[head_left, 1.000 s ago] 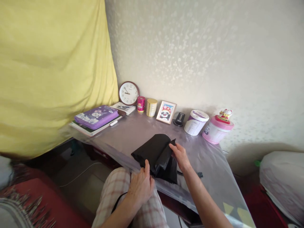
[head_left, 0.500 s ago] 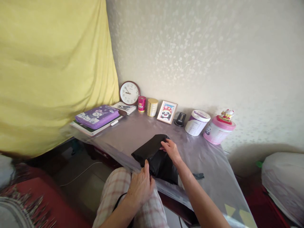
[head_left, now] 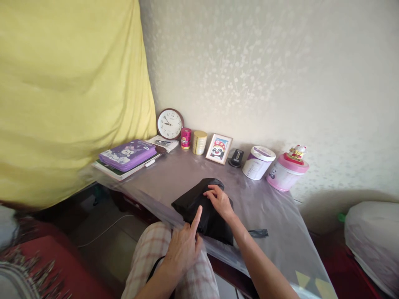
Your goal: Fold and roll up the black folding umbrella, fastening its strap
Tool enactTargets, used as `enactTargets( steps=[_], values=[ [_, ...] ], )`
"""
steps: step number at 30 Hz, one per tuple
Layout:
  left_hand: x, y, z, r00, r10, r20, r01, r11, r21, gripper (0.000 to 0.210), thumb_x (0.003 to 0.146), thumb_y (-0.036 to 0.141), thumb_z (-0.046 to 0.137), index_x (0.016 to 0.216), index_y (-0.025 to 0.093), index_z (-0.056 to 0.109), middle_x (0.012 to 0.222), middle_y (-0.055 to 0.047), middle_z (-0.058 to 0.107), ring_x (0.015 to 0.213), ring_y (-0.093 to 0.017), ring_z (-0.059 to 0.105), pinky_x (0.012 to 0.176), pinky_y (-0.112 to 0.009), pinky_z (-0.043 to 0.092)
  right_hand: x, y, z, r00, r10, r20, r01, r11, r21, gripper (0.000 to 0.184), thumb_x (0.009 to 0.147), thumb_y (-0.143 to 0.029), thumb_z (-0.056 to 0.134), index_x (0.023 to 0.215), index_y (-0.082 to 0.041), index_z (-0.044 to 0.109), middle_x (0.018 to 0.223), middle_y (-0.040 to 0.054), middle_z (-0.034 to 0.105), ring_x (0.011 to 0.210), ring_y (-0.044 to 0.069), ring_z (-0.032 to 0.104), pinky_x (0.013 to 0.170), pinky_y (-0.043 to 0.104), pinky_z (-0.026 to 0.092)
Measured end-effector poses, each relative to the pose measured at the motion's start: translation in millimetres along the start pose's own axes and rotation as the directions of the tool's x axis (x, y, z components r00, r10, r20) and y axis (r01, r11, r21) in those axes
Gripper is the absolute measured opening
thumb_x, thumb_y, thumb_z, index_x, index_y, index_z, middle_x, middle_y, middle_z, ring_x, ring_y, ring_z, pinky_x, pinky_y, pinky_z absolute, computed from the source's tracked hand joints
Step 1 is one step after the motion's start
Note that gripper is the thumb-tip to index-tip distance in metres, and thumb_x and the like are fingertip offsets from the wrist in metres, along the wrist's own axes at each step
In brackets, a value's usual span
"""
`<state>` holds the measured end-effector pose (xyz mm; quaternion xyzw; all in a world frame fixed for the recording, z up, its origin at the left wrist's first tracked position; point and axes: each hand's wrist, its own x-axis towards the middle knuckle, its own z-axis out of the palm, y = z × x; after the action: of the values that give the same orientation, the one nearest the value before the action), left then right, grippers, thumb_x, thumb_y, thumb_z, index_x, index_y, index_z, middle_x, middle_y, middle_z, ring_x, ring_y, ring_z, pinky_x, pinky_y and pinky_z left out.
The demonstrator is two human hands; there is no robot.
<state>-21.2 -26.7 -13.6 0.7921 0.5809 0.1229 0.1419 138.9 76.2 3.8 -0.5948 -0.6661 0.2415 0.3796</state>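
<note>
Your view comes from the camera on your head, looking forward and down past your knees [head_left: 152, 245] and across the table [head_left: 149, 187] to the wall [head_left: 218, 62]. Your left hand [head_left: 184, 245] and right hand [head_left: 219, 202] sit close, low in the middle; the clock [head_left: 170, 124] stands farther off. It spans wide, from the curtain [head_left: 68, 91] on your left to the white bag [head_left: 370, 236] at your right.

- Pale wall [head_left: 264, 70] behind, patterned with small whitish sprigs that catch a slight sheen
- Yellow curtain [head_left: 68, 95] hanging in loose folds down the left, its edge by the corner
- Plastic-covered greyish table [head_left: 280, 216] standing near the wall
- Tiled floor [head_left: 120, 238] below, dim
- Soft light across the wall, shadow low on the right
</note>
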Motion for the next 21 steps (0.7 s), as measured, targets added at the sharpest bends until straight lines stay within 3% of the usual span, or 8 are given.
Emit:
enactTargets(
  steps=[4,9,12,16,21],
  values=[
    [1,-1,-0.4,0.999,-0.023,0.044,0.023,1.000,-0.015,0.066,0.084,0.020,0.034,0.144,0.022,0.008,0.094,-0.006,0.062,0.079,-0.018,0.060,0.067,-0.027,0.038,-16,-1,0,0.977,-0.210,-0.030,0.208,0.976,-0.061,0.021,0.086,-0.025,0.046,0.102,-0.024,0.058,0.093,0.0008,0.070,0.089,0.016,0.063,0.085,0.032,0.047],
    [1,0,4.1,0.999,-0.024,0.028,0.025,0.999,-0.033,0.065,0.085,0.020,0.033,0.145,0.019,0.006,0.096,-0.008,0.063,0.081,-0.019,0.059,0.069,-0.028,0.038,-36,5,-5,0.879,-0.477,-0.009,0.468,0.864,-0.187,0.022,0.089,-0.023,0.044,0.097,-0.022,0.064,0.108,0.0070,0.064,0.104,0.018,0.056,0.095,0.037,0.042],
    [1,-1,6.9,0.999,-0.029,0.035,0.030,0.999,-0.035,0.065,0.085,0.020,0.032,0.145,0.020,0.006,0.097,-0.008,0.062,0.082,-0.020,0.059,0.070,-0.029,0.038,-27,17,-7,0.857,-0.515,-0.030,0.489,0.830,-0.267,0.024,0.090,-0.024,0.044,0.104,-0.021,0.063,0.114,0.0092,0.062,0.111,0.021,0.052,0.097,0.043,0.040],
    [3,-2,7.4,0.995,-0.050,0.083,0.056,0.995,-0.079,0.066,0.085,0.022,0.033,0.145,0.021,0.005,0.100,-0.008,0.061,0.084,-0.019,0.059,0.069,-0.028,0.038,7,38,-8,0.844,-0.534,-0.061,0.485,0.806,-0.340,0.026,0.090,-0.026,0.044,0.107,-0.018,0.062,0.118,0.0105,0.060,0.115,0.022,0.050,0.099,0.043,0.038],
    [6,-2,8.1,0.994,-0.060,0.086,0.069,0.992,-0.103,0.067,0.085,0.022,0.033,0.145,0.021,0.003,0.101,-0.009,0.060,0.082,-0.019,0.059,0.068,-0.028,0.038,45,51,-13,0.867,-0.495,-0.054,0.429,0.797,-0.425,0.030,0.091,-0.025,0.039,0.108,-0.017,0.062,0.117,0.0113,0.061,0.115,0.023,0.052,0.098,0.043,0.039]
  ],
)
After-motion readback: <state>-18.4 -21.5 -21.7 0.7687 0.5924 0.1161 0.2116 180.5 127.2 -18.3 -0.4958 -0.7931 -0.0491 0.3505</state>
